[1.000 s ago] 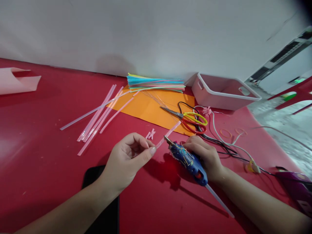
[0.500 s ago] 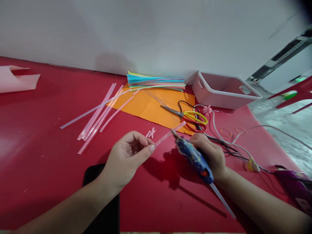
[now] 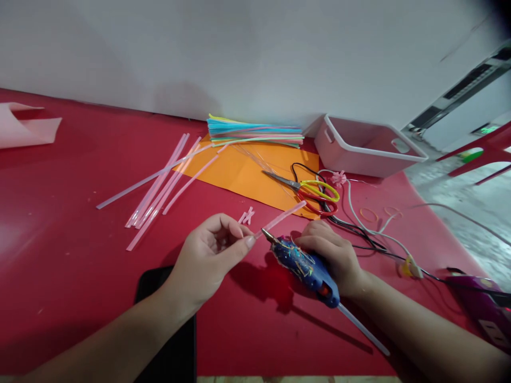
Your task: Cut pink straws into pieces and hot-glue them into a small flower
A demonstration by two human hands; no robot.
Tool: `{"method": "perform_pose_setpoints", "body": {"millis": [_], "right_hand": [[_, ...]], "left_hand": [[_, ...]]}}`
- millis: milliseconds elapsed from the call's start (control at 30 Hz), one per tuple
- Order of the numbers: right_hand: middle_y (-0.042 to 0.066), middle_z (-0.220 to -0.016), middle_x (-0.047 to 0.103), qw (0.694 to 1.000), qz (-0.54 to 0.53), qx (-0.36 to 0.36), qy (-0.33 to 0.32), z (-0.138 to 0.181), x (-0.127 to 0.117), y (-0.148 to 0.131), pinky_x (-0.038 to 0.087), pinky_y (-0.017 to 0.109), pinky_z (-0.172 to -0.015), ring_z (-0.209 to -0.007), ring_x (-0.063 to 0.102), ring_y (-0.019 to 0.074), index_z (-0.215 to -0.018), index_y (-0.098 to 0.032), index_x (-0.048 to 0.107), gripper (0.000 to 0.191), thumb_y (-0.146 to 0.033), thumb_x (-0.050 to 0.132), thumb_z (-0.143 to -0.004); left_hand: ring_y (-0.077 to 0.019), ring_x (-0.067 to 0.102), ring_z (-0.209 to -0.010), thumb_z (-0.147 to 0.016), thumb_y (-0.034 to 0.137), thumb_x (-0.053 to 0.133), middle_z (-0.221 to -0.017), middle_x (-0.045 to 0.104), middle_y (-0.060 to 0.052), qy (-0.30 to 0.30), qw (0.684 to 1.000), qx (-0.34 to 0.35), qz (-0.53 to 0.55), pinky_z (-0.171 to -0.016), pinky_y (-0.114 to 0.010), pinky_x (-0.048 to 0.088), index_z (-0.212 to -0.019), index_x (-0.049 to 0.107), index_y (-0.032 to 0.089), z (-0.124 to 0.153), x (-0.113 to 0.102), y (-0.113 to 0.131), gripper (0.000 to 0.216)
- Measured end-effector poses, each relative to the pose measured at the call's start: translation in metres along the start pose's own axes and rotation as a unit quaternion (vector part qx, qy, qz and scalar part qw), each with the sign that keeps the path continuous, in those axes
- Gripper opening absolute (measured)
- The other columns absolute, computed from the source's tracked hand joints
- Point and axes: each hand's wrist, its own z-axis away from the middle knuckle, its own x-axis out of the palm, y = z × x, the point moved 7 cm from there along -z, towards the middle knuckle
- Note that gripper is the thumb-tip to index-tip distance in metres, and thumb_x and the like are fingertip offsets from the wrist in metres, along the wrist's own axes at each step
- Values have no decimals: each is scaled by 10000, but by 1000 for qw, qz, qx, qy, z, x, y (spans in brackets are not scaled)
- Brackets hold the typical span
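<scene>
In the head view, the metal tip (image 3: 266, 234) of the blue glue gun (image 3: 307, 271) sits just beside the left thumb. If the tip is hot, a small slip could burn that thumb. The pink strip (image 3: 285, 214) is thin and its far end hangs free, so a hard push from the tip could bend it or swing it away. Too big a squeeze might make a messy blob. The black cords (image 3: 369, 243) lie behind the right hand (image 3: 336, 258), so a tug could catch them and nudge the scissors (image 3: 293, 184).

The left hand (image 3: 207, 260) comes in from the bench's (image 3: 239, 335) near edge, with thumb and finger pinched together on the near end of the strip. The strip is up over the middle of the bench, slanting toward the far right corner. The right hand's grip is wrapped round the gun, with the arm coming from the right; I can't see the trigger finger. The gun points at the strip near the pinch, but I can't tell if they touch.
</scene>
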Motion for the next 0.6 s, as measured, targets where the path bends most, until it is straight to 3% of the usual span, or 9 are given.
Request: {"method": "perform_pose_setpoints", "body": {"millis": [600], "right_hand": [[55, -795, 676, 1000, 15, 2, 0, 0, 0, 0, 455, 351, -658, -685, 588, 184, -1026, -199, 625, 107, -218, 614, -921]], "left_hand": [[-71, 666, -735, -812, 126, 788, -827, 772, 30, 0, 1000, 4, -8, -675, -155, 514, -721, 577, 203, 0, 1, 3, 243]]}}
